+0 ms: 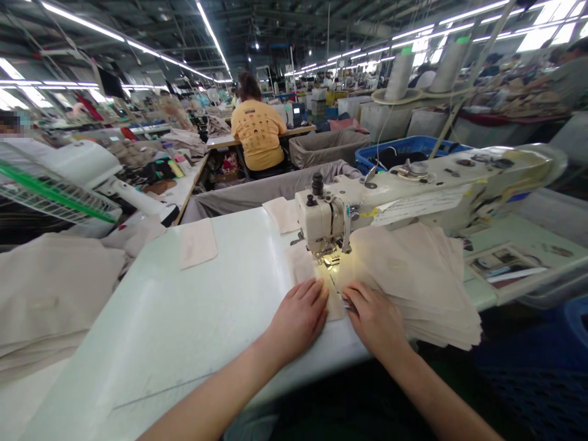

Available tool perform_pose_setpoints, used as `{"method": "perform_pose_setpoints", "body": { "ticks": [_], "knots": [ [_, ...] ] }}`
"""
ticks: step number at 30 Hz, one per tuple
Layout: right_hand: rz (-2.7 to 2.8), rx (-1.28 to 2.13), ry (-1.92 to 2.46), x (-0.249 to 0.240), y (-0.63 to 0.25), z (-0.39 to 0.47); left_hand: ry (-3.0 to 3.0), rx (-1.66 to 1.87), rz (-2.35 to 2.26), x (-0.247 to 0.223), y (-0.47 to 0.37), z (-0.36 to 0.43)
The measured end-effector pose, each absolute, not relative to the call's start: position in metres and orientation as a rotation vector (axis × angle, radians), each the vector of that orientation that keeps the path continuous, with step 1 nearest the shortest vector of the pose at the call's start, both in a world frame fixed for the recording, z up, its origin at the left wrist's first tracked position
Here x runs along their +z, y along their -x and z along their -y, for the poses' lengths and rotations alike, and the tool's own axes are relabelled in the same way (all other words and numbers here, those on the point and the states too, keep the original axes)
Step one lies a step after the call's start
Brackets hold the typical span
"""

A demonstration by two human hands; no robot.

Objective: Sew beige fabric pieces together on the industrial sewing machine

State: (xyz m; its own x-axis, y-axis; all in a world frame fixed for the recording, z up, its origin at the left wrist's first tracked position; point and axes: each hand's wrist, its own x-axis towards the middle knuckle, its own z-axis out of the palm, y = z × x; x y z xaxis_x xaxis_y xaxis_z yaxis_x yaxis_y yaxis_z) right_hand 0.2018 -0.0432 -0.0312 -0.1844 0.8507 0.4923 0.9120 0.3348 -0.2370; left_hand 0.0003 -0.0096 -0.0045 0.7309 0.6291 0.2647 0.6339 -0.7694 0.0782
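A white sewing machine (321,214) stands on the pale green table (229,288), its lamp lighting the needle area. Below the presser foot (331,262) lies a small beige cloth piece (336,306). My left hand (303,309) rests on this piece with its fingers close together, pressing it flat. Just to the right, my right hand (372,312) is closed round a small dark metal tool (349,304), mostly hidden by the fingers, beside the edge of the stacked beige cloth (422,282). Two more small beige pieces lie on the table, one at the left (198,243) and one behind the needle area (281,214).
More beige cloth (55,288) is piled at the left, near a white fan (87,165). Thread cones (399,76) stand behind the machine. A grey cloth-lined bin (257,187) borders the table's far edge. A person in a yellow shirt (258,131) sits beyond it.
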Motion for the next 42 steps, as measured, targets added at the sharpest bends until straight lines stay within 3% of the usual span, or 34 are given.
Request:
{"method": "perform_pose_setpoints", "body": {
  "ticks": [9,21,32,37,42],
  "knots": [
    [2.058,-0.205,1.503,-0.033,-0.203,0.044,2.874,-0.422,1.111,-0.009,0.015,0.011],
    [2.035,-0.3,1.416,-0.036,-0.204,0.043,2.857,0.098,1.51,0.025,0.022,0.037],
    [2.01,-0.171,1.454,-0.009,-0.229,0.058,2.557,-0.499,1.46,-0.018,0.033,-0.053],
    [1.973,-0.298,1.711,0.0,-0.276,0.063,2.588,-0.48,1.36,-0.022,0.035,-0.051],
    [1.866,-0.089,1.688,0.003,-0.304,0.055,2.571,-0.436,1.33,-0.006,0.031,-0.045]
  ]
}}
